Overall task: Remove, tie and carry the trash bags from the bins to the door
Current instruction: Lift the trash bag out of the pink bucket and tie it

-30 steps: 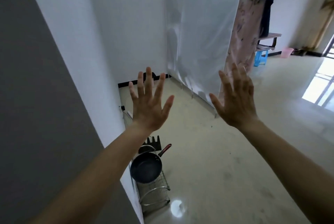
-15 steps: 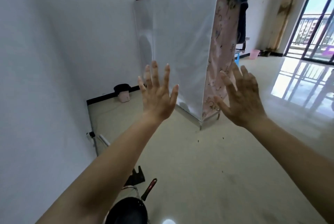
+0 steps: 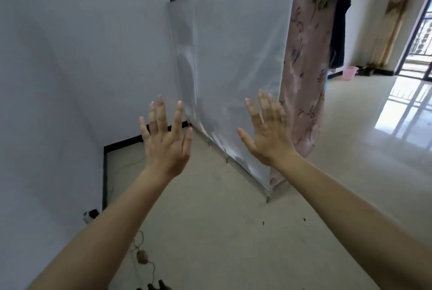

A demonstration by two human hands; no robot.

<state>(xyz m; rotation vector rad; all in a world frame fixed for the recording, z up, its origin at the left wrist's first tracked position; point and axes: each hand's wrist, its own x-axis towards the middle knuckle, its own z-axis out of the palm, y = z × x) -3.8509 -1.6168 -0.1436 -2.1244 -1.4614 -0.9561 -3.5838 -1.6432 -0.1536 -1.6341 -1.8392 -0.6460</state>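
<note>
Starting with the hands, what went in the log?
— Left hand [image 3: 164,147] was raised at centre frame, back toward the camera. Fingers were straight and spread wide, holding nothing. Right hand [image 3: 266,135] was just to its right and the same: splayed wide, empty. The two were apart from each other.

What stood behind them?
— A fabric wardrobe [image 3: 233,67], its white side panel facing the camera and a pink floral front on its right edge. A dark blue cloth [image 3: 336,9] hung over its top corner, upper right of the frame. White wall [image 3: 81,56] filled the left, with a black baseboard [image 3: 145,139] along its foot.

And the bins?
— One small pink bin [image 3: 350,72] was on the floor at the upper right, at the far end of the room. It was well apart from both hands and near the glass door [image 3: 423,39] at the right edge. Too small to tell whether a bag was in it.

Floor?
— Pale floor [image 3: 233,243], with a few dark specks [image 3: 263,222] low and right of centre. A cable [image 3: 140,254] lay at the lower left beside the wall.
</note>
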